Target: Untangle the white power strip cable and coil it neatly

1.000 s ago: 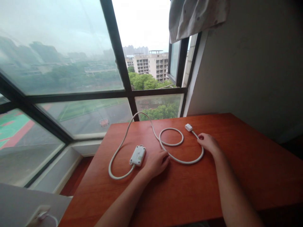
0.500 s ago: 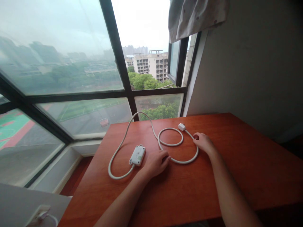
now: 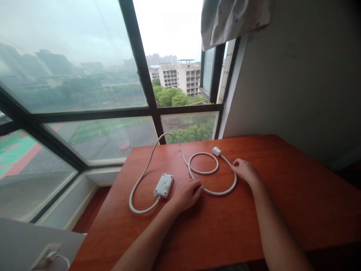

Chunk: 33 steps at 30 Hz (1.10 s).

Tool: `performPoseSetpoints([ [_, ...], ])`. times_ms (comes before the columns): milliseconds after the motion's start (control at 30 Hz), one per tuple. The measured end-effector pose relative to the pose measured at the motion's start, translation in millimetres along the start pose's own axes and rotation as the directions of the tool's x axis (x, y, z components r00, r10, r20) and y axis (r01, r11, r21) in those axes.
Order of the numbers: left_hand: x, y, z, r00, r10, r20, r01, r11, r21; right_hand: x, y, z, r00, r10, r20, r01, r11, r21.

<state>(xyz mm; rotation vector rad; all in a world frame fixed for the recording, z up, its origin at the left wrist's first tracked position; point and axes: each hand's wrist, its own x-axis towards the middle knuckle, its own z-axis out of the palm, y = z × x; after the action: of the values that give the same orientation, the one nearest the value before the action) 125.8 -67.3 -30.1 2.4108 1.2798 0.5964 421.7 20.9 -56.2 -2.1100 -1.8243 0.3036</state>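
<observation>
A white power strip [image 3: 164,184] lies face down on the reddish wooden table [image 3: 296,210]. Its thick white cord [image 3: 219,194] runs in a wide arch at the left, then a small loop, then a curve at the right that ends in a white plug [image 3: 216,151]. My left hand [image 3: 188,194] rests just right of the power strip, its fingers closed round the cord near the front of the loop. My right hand [image 3: 244,170] pinches the cord a short way from the plug. The fingertips of my left hand are partly hidden.
Large windows [image 3: 84,56] with dark frames [image 3: 153,111] stand along the far and left sides. A curtain [image 3: 231,22] hangs at the upper right beside a grey wall [image 3: 293,75]. A wall socket [image 3: 47,258] with a plugged-in lead is at the lower left.
My right hand has shifted very slightly on the cord. My left hand, the power strip and the rest of the cord look the same.
</observation>
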Motion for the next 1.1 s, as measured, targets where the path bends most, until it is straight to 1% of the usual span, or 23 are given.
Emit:
performPoseSetpoints([
  [67,0,0,-0.3,1.0,0.001,-0.001,-0.001,1.0,-0.008,-2,-3,0,1.0,-0.029,-0.004,0.029,0.999,-0.021],
  [133,0,1,-0.9,1.0,0.002,-0.005,-0.002,1.0,-0.017,-3,-6,-3,0.998,-0.043,-0.037,0.042,0.999,-0.031],
  [233,1,2,-4.3,1.0,-0.001,-0.019,0.0,0.999,-0.037,-4,-13,-9,0.986,-0.075,-0.15,0.076,0.997,0.0],
  [300,4,5,-9.6,0.999,-0.007,-0.04,0.005,0.999,-0.047,-5,-18,-13,0.963,-0.129,-0.238,0.146,0.988,0.057],
  [367,9,9,-17.5,0.997,-0.013,-0.079,0.01,0.999,-0.039,-7,-25,-17,0.931,-0.196,-0.309,0.245,0.961,0.127],
  [433,18,16,-27.1,0.992,-0.01,-0.127,0.007,1.0,-0.02,-11,-33,-22,0.9,-0.26,-0.349,0.342,0.919,0.197],
  [500,31,25,-36.5,0.985,0.013,-0.174,-0.014,1.0,-0.005,-17,-43,-27,0.878,-0.307,-0.367,0.414,0.872,0.26],
  [567,48,35,-43.5,0.976,0.07,-0.207,-0.068,0.998,0.018,-23,-53,-31,0.865,-0.333,-0.374,0.458,0.829,0.32],
  [633,68,43,-46.6,0.967,0.134,-0.217,-0.117,0.989,0.092,-28,-61,-35,0.851,-0.352,-0.389,0.497,0.78,0.38],
  [667,78,46,-46.6,0.965,0.16,-0.209,-0.133,0.982,0.136,-30,-64,-36,0.843,-0.359,-0.401,0.515,0.755,0.405],
  [700,87,48,-45.8,0.967,0.185,-0.177,-0.156,0.974,0.167,-32,-66,-36,0.836,-0.366,-0.41,0.53,0.735,0.424],
  [733,95,48,-44.4,0.972,0.202,-0.118,-0.179,0.967,0.181,-33,-68,-36,0.832,-0.371,-0.413,0.538,0.722,0.436],
  [800,107,45,-41.3,0.985,0.172,-0.003,-0.169,0.971,0.166,-34,-71,-33,0.836,-0.375,-0.4,0.536,0.714,0.45],
  [833,111,41,-40.2,0.989,0.145,0.029,-0.147,0.978,0.147,-33,-73,-31,0.844,-0.367,-0.39,0.525,0.713,0.465],
  [867,113,37,-39.6,0.993,0.116,0.035,-0.12,0.985,0.121,-33,-74,-29,0.856,-0.35,-0.381,0.508,0.707,0.492],
  [933,114,26,-39.9,0.997,0.073,-0.026,-0.073,0.997,0.032,-31,-75,-23,0.887,-0.284,-0.363,0.454,0.678,0.578],
  [967,113,21,-40.7,0.996,0.051,-0.075,-0.055,0.997,-0.05,-30,-75,-20,0.907,-0.244,-0.342,0.414,0.661,0.627],
  [1000,111,15,-41.7,0.992,0.013,-0.126,-0.034,0.985,-0.167,-29,-75,-17,0.928,-0.205,-0.312,0.368,0.643,0.671],
  [1033,109,10,-42.6,0.985,-0.044,-0.167,-0.012,0.949,-0.315,-28,-75,-14,0.946,-0.176,-0.274,0.322,0.627,0.71],
  [1067,107,4,-43.3,0.974,-0.119,-0.192,0.013,0.879,-0.477,-27,-75,-11,0.961,-0.156,-0.23,0.277,0.61,0.743],
  [1100,105,-1,-43.5,0.957,-0.212,-0.196,0.042,0.773,-0.633,-26,-75,-8,0.972,-0.146,-0.182,0.233,0.59,0.773],
])
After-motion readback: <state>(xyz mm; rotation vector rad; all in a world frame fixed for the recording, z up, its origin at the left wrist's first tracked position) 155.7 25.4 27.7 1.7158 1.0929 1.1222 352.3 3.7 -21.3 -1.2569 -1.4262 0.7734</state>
